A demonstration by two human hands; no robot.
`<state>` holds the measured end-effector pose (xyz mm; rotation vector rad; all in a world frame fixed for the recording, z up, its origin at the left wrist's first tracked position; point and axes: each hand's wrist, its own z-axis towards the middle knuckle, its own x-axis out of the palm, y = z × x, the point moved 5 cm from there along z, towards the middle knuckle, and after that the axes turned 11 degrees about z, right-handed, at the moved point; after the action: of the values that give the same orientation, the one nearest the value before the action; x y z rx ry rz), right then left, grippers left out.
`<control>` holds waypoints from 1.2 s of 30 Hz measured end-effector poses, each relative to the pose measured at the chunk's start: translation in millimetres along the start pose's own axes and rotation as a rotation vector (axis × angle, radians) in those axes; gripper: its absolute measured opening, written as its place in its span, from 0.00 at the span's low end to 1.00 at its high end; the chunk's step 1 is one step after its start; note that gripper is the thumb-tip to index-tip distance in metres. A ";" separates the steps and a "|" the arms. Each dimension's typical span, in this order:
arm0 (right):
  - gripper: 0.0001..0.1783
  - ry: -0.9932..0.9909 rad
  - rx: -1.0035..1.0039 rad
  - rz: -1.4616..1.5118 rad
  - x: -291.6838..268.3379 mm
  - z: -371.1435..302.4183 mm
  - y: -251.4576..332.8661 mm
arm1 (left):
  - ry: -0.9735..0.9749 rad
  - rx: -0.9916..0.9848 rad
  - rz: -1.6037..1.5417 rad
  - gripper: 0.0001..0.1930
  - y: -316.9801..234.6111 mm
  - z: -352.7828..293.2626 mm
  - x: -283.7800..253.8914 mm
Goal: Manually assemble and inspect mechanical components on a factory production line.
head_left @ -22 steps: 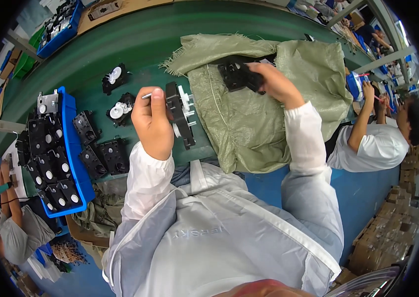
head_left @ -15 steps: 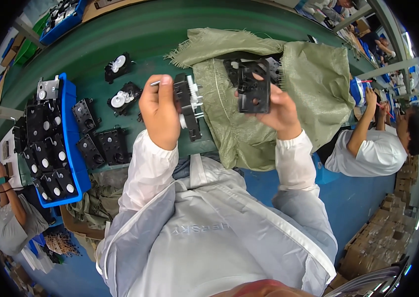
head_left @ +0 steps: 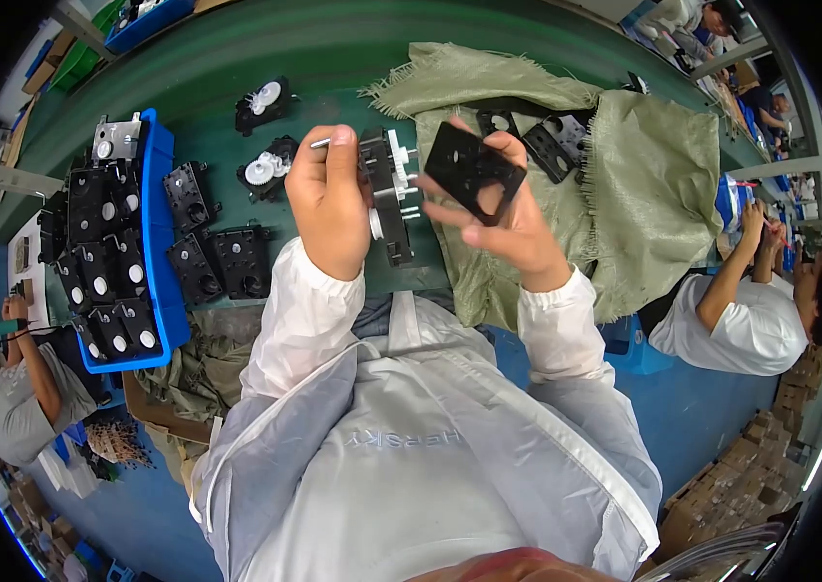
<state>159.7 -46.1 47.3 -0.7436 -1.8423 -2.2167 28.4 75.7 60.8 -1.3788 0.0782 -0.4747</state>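
Here on the left, the left hand (head_left: pixel 331 213) has a black plastic gear housing (head_left: pixel 389 199) gripped upright and nearly edge-on, its white plastic gears (head_left: pixel 397 155) and thin pale pins all pointing right, with a slim silver metal rod (head_left: pixel 321 144) poking out leftward by the thumb! And just to the right, in the fingers of the right hand (head_left: pixel 527 231), there's a flat, glossy black plastic plate (head_left: pixel 462 167), roughly rectangular, tilted with one end toward near right, an opening showing at that end.
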 end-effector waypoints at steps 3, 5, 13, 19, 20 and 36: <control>0.30 -0.009 -0.142 0.247 5.4 12.2 -7.4 | -0.025 -0.007 -0.005 0.09 -1.1 1.1 0.8; 0.28 -0.012 -0.189 0.333 10.3 14.9 -11.4 | -0.035 -0.010 -0.003 0.09 -1.9 1.8 1.9; 0.24 0.037 -0.430 -0.142 32.4 16.5 -7.2 | -0.048 0.002 0.070 0.10 0.0 1.4 3.3; 0.25 0.054 -0.441 -0.172 32.2 16.0 -11.7 | -0.042 0.007 0.069 0.11 6.5 0.8 4.9; 0.25 0.052 -0.438 -0.171 32.7 15.4 -12.6 | -0.042 0.004 0.070 0.11 6.6 0.1 4.8; 0.30 -0.030 -0.364 -0.186 31.1 15.6 -25.9 | -0.092 0.010 0.215 0.10 12.5 -9.7 5.6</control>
<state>125.9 -19.6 41.1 -0.6869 -1.5945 -2.7185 33.8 66.1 48.1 -1.3629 0.1470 -0.2320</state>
